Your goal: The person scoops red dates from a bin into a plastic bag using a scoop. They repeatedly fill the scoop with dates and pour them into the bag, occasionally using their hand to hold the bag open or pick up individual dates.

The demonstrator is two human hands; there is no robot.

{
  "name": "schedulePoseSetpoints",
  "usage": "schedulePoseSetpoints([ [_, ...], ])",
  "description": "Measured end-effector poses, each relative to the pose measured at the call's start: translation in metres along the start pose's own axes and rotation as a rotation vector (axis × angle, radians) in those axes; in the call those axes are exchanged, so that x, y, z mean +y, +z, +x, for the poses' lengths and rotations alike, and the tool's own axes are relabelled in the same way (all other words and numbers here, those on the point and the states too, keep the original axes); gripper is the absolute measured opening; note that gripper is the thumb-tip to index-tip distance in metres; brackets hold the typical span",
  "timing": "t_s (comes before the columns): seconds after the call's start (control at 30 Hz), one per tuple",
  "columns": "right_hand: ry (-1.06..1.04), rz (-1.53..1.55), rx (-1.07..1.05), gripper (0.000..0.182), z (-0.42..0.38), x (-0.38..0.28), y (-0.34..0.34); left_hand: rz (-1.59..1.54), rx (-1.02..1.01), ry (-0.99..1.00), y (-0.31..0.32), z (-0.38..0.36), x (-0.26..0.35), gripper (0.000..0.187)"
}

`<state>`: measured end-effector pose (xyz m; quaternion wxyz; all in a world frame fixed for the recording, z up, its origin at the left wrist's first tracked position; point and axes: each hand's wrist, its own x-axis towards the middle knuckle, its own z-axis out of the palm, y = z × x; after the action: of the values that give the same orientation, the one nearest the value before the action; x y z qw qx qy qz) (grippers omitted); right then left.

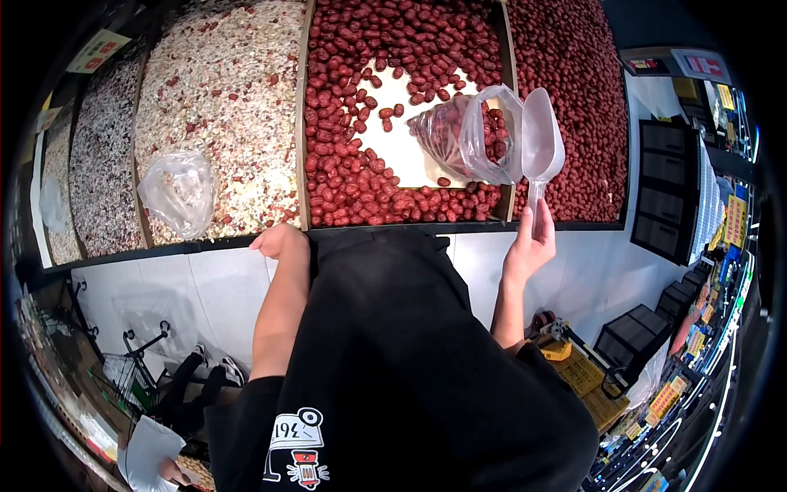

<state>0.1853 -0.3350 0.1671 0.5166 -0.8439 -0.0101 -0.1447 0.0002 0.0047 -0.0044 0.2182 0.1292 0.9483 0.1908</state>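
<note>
My right hand (529, 250) is closed around the handle of a translucent plastic scoop (541, 139), which points away from me over the divider on the right. The scoop's bowl looks bare. Just left of it, a clear plastic bag (447, 135) with red dates in it lies open in the middle bin, its mouth towards the scoop. Dried red dates (344, 193) surround the bag, and a pale patch of bin floor (393, 152) shows among them. My left hand (281, 240) rests at the bin's front edge, fingers curled in, with nothing visible in them.
A bin of mixed grains (221, 107) lies to the left, with a crumpled clear bag (179, 193) on it. Smaller red dates (574, 90) fill the right bin. Wooden dividers (303, 115) separate the bins. A shopping cart (131, 373) and another person's shoes (232, 371) are at lower left.
</note>
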Motion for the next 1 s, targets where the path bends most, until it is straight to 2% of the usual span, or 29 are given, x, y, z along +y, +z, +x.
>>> schedulePoseSetpoints([
  [0.1,-0.13,-0.12,-0.013,0.029,-0.009,-0.011,0.006,0.0,0.0,-0.005,-0.001,0.001,0.001,0.084],
  [0.17,-0.125,-0.064,-0.113,0.03,-0.021,-0.024,0.016,-0.004,-0.008,-0.004,0.001,0.003,0.0,0.084],
  [0.23,-0.295,-0.158,-0.244,0.028,-0.028,-0.028,0.026,-0.006,-0.022,-0.005,0.0,0.003,0.0,0.084],
  [0.37,-0.275,-0.107,-0.441,0.028,-0.045,-0.011,0.054,-0.017,-0.064,0.002,-0.004,0.001,-0.001,0.084],
  [0.43,-0.234,-0.115,-0.469,0.026,-0.05,0.003,0.066,-0.029,-0.074,0.005,-0.005,0.001,-0.001,0.084],
  [0.7,-0.356,-0.312,-0.543,0.024,-0.048,0.026,0.079,-0.005,-0.084,-0.009,-0.01,-0.004,0.003,0.083],
  [0.9,-0.083,-0.115,-0.581,0.024,-0.056,0.049,0.093,-0.015,-0.099,-0.005,-0.016,-0.01,0.006,0.082],
  [1.0,0.217,0.1,-0.609,0.028,-0.061,0.055,0.104,0.017,-0.081,0.007,-0.01,-0.005,0.003,0.081],
])
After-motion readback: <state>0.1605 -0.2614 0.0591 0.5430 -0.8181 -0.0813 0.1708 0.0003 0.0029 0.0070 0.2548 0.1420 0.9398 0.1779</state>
